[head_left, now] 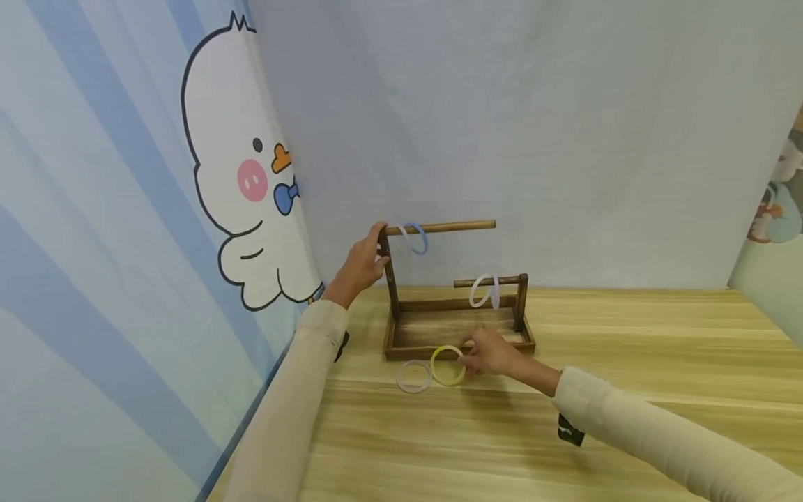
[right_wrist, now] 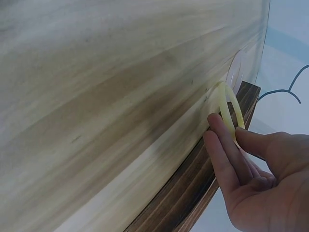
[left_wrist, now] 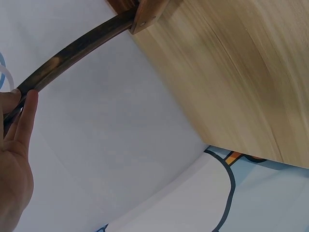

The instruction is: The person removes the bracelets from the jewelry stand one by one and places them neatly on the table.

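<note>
A dark wooden jewelry stand [head_left: 461, 353] has a tall post on its left and a shorter one on its right, each carrying a bar. My left hand [head_left: 364, 263] grips the top of the tall post [left_wrist: 72, 54], fingers and thumb around it. With thumb and fingertips my right hand [head_left: 492, 351] pinches a yellow bangle [head_left: 432, 369] at the front of the stand's tray. Beside it lies a pale translucent bangle [head_left: 414, 392] on the table. A blue bangle [head_left: 426, 244] and a whitish one hang on the upper bar [head_left: 464, 226].
On the lower bar [head_left: 464, 284] hang a white bangle [head_left: 472, 296] and a lavender bangle [head_left: 495, 294]. The stand rests on a wood-grain table [head_left: 627, 362]. Behind it hangs a grey cloth [head_left: 533, 139]; a blue-striped curtain with a cartoon bird [head_left: 219, 153] borders the left.
</note>
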Motion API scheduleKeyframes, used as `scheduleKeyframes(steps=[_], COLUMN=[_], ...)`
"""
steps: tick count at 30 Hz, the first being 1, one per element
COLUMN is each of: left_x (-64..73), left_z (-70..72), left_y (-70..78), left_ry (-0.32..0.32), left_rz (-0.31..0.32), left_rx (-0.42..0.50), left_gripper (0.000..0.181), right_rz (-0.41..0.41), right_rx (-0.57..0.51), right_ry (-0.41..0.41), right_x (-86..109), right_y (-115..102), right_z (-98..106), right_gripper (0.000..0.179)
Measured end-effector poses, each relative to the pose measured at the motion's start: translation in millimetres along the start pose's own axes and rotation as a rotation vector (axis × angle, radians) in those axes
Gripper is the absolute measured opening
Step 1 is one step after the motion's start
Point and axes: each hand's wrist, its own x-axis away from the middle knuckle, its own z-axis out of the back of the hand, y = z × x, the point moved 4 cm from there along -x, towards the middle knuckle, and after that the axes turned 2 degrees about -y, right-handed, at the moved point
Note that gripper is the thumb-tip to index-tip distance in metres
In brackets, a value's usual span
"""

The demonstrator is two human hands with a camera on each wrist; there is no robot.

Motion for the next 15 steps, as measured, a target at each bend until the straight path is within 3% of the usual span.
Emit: scheduleKeyframes(steps=[15], left_x=[-1.6], left_z=[-1.1], left_y=[-2.0], left_ry=[0.004], left_rz=[-0.009], left_rx=[0.021], left_gripper=[0.072], right_rz=[0.012], right_rx=[0.019], right_ry=[0.113], right_x=[2.5], right_y=[8], right_z=[-11], right_gripper=[0.021])
